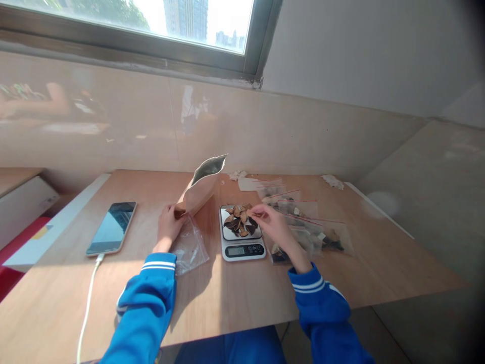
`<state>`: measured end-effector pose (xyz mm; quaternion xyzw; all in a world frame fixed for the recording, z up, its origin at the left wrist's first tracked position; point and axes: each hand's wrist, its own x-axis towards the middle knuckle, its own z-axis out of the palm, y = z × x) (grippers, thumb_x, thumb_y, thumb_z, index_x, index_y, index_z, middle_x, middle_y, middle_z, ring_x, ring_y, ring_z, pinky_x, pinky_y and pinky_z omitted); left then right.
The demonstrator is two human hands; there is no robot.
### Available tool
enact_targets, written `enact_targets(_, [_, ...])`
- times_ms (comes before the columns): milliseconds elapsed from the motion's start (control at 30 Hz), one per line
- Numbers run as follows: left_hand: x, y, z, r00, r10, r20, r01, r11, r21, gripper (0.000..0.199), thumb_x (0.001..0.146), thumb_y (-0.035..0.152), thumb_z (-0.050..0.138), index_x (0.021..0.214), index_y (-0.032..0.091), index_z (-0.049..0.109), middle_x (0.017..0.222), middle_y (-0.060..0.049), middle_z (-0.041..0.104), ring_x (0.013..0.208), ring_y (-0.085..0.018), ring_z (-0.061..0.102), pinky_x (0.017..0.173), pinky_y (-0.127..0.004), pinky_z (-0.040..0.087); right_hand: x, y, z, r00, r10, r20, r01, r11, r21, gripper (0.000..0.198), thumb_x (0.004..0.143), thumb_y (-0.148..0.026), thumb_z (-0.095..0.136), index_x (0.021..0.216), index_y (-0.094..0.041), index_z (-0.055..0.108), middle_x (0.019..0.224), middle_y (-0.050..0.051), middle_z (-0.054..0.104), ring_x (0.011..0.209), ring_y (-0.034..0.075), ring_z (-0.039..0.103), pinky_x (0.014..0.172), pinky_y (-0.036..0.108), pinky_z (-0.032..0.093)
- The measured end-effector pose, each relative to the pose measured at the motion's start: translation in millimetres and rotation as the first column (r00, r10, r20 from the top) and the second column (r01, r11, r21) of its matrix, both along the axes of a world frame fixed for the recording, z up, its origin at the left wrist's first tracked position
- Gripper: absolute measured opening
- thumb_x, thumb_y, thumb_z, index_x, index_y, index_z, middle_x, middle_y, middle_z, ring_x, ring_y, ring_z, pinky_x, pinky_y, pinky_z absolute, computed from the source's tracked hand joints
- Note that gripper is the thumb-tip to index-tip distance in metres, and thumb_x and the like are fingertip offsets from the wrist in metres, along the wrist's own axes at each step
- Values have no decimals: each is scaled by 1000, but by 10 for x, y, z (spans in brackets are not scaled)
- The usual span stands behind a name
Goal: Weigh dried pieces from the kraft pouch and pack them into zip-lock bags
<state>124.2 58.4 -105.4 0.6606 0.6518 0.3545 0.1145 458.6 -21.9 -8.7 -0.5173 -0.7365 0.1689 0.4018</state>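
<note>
A small white digital kitchen scale (235, 253) sits at the middle of the table with a pile of dried brown slices (241, 222) on its plate; its display is lit. My right hand (275, 222) reaches over the scale's right edge, thumb and fingers pinched on a dried slice at the pile. To the left, a brown paper pouch (204, 189) with a silvery lining leans with its mouth open. My left hand (169, 226) is closed on the pouch's lower left side, its fingertips partly hidden. A clear plastic bag (191, 247) lies flat beside that hand.
Several zip bags (335, 237) with dried pieces lie right of the scale. A phone (112, 227) with a white charging cable (90, 298) lies at left. Crumpled tissue (333, 182) and white paper (248, 184) lie near the wall. The table's front edge is close to my body.
</note>
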Motion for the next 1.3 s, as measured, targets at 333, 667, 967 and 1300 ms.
enact_targets(333, [9, -25, 40, 999, 13, -45, -15, 999, -46, 40, 80, 47, 62, 105, 15, 62, 107, -12, 60, 98, -27, 58, 86, -35, 45, -61, -201, -261, 980, -84, 179, 51, 982, 181, 20, 94, -22, 48, 95, -23, 68, 96, 7, 68, 92, 23, 62, 83, 38, 50])
enact_targets(667, [43, -58, 127, 998, 17, -64, -21, 997, -68, 45, 83, 47, 60, 111, 12, 61, 111, -15, 59, 103, -28, 57, 90, -36, 43, -35, -712, -441, 966, -170, 193, 127, 968, 218, 27, 94, -18, 47, 114, -25, 63, 116, 9, 57, 105, 22, 56, 93, 41, 48])
enact_targets(967, [48, -69, 129, 996, 9, -89, -17, 996, -87, 45, 83, 49, 59, 108, 12, 62, 109, -14, 59, 100, -27, 56, 87, -35, 43, -173, -635, -569, 944, -238, 230, 192, 960, 206, 32, 94, -16, 43, 119, -21, 62, 116, 12, 56, 101, 25, 56, 89, 45, 49])
enact_targets(1300, [45, -59, 122, 997, 14, -73, -20, 996, -85, 45, 82, 49, 60, 109, 13, 62, 112, -14, 58, 100, -28, 58, 87, -36, 44, -76, -905, -727, 966, -245, 87, 224, 954, 200, 33, 92, -9, 40, 108, -24, 65, 108, 8, 56, 104, 22, 56, 91, 40, 48])
